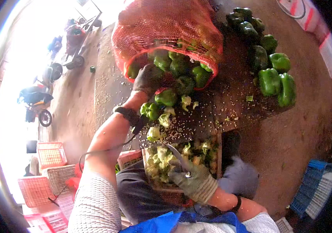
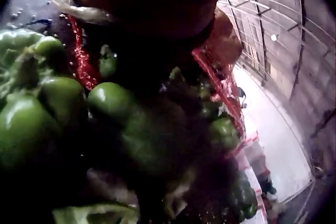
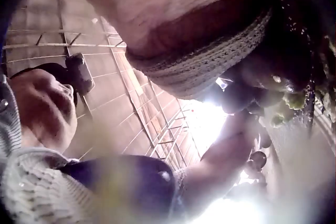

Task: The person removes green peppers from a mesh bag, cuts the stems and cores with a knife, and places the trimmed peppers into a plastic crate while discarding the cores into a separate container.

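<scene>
My left hand [image 1: 149,79], in a dark glove, reaches into the mouth of a red mesh sack [image 1: 166,23] among green bell peppers [image 1: 179,65]. Its fingertips are hidden by the peppers and mesh, and I cannot tell whether they grip one. In the left wrist view, bell peppers [image 2: 26,124] crowd close under the wrist. My right hand [image 1: 192,181], in a grey knitted glove, grips a knife with a curved blade [image 1: 178,154]. It is over a crate [image 1: 145,163] filled with pale pepper cores [image 1: 161,153]. Beside the left wrist lies a green bell pepper [image 1: 149,111].
More bell peppers [image 1: 269,81] lie in a row along the table's right side. Seeds and cut cores [image 1: 154,134] litter the dark tabletop [image 1: 201,116]. Plastic baskets [image 1: 35,190] stand on the floor at left, blue crates [image 1: 308,186] at right. A motorbike [image 1: 37,101] is at far left.
</scene>
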The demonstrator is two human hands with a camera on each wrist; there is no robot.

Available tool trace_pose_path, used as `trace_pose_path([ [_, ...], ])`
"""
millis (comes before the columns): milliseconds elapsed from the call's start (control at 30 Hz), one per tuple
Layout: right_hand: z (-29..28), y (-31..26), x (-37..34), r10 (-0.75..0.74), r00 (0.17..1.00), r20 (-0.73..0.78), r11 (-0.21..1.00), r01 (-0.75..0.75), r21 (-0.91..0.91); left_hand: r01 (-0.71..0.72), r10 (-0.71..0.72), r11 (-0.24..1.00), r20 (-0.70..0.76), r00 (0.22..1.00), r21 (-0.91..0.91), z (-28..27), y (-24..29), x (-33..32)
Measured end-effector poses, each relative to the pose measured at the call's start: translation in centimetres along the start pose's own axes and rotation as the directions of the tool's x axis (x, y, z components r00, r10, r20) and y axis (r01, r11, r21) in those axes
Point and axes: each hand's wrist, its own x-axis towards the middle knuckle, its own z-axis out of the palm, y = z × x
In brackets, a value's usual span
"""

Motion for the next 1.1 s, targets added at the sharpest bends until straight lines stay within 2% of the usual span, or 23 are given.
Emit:
trace_pose_path([
  [67, 0.6, 1.8, 0.3, -0.07, 0.997, -0.043, 0.989, 0.063, -0.136, -0.078, 0.061, 0.981, -0.1, 0.993, -0.179, -0.3, -0.1, -0.8],
  [100, 0.6, 2.4, 0.3, -0.02, 0.998, -0.058, 1.0, 0.019, -0.023, -0.084, 0.052, 0.961, -0.126, 0.991, -0.262, -1.4, 1.0, -2.2],
  [167, -0.5, 0.1, 0.3, -0.067, 0.99, -0.127, 0.998, 0.068, 0.009, -0.053, -0.009, 0.882, -0.129, 0.992, -0.469, -3.2, 3.5, -6.3],
  [200, -0.8, -0.9, 0.3, -0.084, 0.985, -0.152, 0.996, 0.089, 0.029, 0.12, -0.204, 0.597, -0.006, 0.979, -0.793, -4.5, 7.6, -10.1],
  [233, -0.5, -0.8, 0.2, -0.104, 0.985, -0.14, 0.992, 0.112, 0.055, 0.069, -0.15, 0.638, -0.035, 0.988, -0.767, -4.8, 8.0, -12.8],
  [267, -0.3, -0.3, 0.3, -0.101, 0.988, -0.12, 0.995, 0.099, -0.018, 0.02, -0.094, 0.672, -0.059, 0.994, -0.74, -5.0, 8.3, -15.4],
  [300, -0.1, 0.2, 0.4, -0.098, 0.99, -0.1, 0.992, 0.089, -0.092, 0.078, -0.132, 0.556, 0.005, 0.991, -0.827, -4.6, 10.5, -17.9],
  [333, 0.1, 0.7, 0.5, -0.095, 0.992, -0.08, 0.983, 0.08, -0.165, 0.109, -0.206, 0.598, -0.021, 0.978, -0.794, -3.6, 10.0, -19.9],
  [400, 0.9, 1.7, 0.8, -0.129, 0.987, -0.1, 0.974, 0.108, -0.198, 0.075, -0.178, 0.593, -0.04, 0.983, -0.802, -2.2, 11.4, -23.4],
  [433, 1.5, 2.5, 1.1, -0.236, 0.96, -0.151, 0.96, 0.206, -0.192, 0.066, -0.203, 0.645, -0.087, 0.975, -0.761, -1.0, 11.7, -24.6],
  [500, 2.1, 3.5, 2.0, -0.21, 0.963, -0.166, 0.966, 0.179, -0.188, -0.03, -0.08, 0.864, -0.197, 0.977, -0.502, 0.9, 9.9, -25.8],
  [567, 2.3, 3.1, 2.0, -0.192, 0.968, -0.162, 0.973, 0.166, -0.163, -0.18, 0.136, 0.975, -0.294, 0.946, -0.128, 0.9, 10.4, -25.5],
  [600, 2.3, 2.9, 2.0, -0.183, 0.97, -0.16, 0.976, 0.159, -0.151, -0.237, 0.239, 0.971, -0.295, 0.925, 0.041, 0.3, 11.0, -25.1],
  [667, 3.0, 3.4, 2.6, -0.255, 0.954, -0.16, 0.966, 0.244, -0.084, -0.312, 0.324, 0.946, -0.271, 0.906, 0.087, -0.1, 11.0, -24.7],
  [700, 3.2, 3.2, 2.8, -0.243, 0.95, -0.197, 0.965, 0.216, -0.149, -0.348, 0.364, 0.931, -0.26, 0.894, 0.109, -0.2, 10.9, -24.4],
  [767, 3.6, 3.8, 3.4, -0.25, 0.941, -0.226, 0.968, 0.239, -0.079, -0.398, 0.422, 0.906, -0.232, 0.877, 0.142, -0.1, 10.3, -24.3],
  [833, 4.3, 3.8, 4.1, -0.355, 0.881, -0.313, 0.933, 0.355, -0.06, -0.419, 0.459, 0.885, -0.233, 0.857, 0.204, -0.1, 10.0, -24.2],
  [867, 4.3, 3.8, 4.4, -0.318, 0.906, -0.279, 0.948, 0.307, -0.086, -0.424, 0.475, 0.874, -0.233, 0.849, 0.238, -0.1, 9.9, -24.2],
  [933, 4.6, 3.9, 4.9, -0.239, 0.949, -0.204, 0.967, 0.214, -0.136, -0.407, 0.443, 0.896, -0.324, 0.836, 0.177, -0.1, 10.3, -23.8],
  [967, 5.5, 3.2, 5.1, -0.307, 0.91, -0.278, 0.951, 0.285, -0.118, -0.337, 0.388, 0.921, -0.386, 0.837, 0.194, -0.2, 10.9, -23.4],
  [1000, 6.3, 3.0, 5.3, -0.381, 0.885, -0.267, 0.915, 0.321, -0.243, -0.267, 0.335, 0.941, -0.448, 0.829, 0.21, -0.1, 11.1, -23.1],
  [1033, 7.0, 2.7, 5.5, -0.457, 0.855, -0.245, 0.86, 0.354, -0.368, -0.243, 0.171, 0.967, -0.496, 0.851, -0.082, 0.4, 10.6, -23.0],
  [1100, 7.6, 2.1, 5.6, -0.439, 0.888, -0.139, 0.775, 0.296, -0.558, -0.182, -0.004, 0.924, -0.484, 0.875, -0.336, -0.1, 11.1, -22.6],
])
